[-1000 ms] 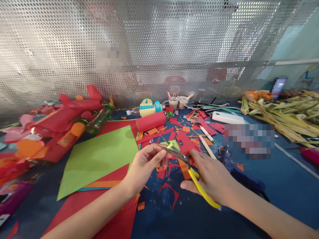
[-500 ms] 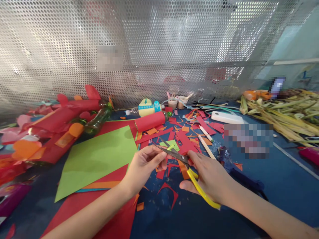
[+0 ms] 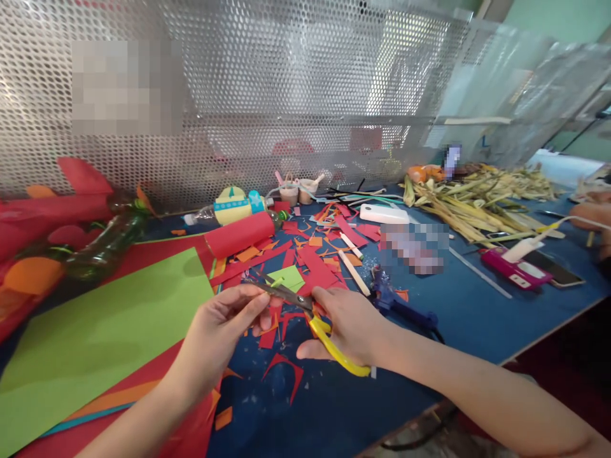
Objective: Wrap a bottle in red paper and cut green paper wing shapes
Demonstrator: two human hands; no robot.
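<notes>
My right hand (image 3: pixel 356 324) grips a pair of scissors (image 3: pixel 301 300) with yellow handles, its thumb stretched out to the side. The blades point left and cross a small strip of green paper (image 3: pixel 278 282). My left hand (image 3: pixel 224 324) pinches that strip at the blade tips; part of the strip is hidden by fingers and blades. Behind the blades, a green paper piece (image 3: pixel 290 278) lies among red and orange scraps (image 3: pixel 317 267). To the left of my left hand is a large green sheet (image 3: pixel 114 312), stacked on red, orange and blue paper.
Beyond lie a red-wrapped bottle (image 3: pixel 241 234) and a yellow-and-blue decorated bottle (image 3: pixel 238 208). A blue glue gun (image 3: pixel 403 305) sits right of my right hand. Farther right are dried stalks (image 3: pixel 458 203), a purple power strip (image 3: pixel 515 270) and another person's hand (image 3: pixel 592 213). A perforated metal panel (image 3: pixel 286 83) stands behind.
The view has swung right, bringing the power strip and another person's hand into sight. My hands, the scissors and the strip keep nearly the same arrangement.
</notes>
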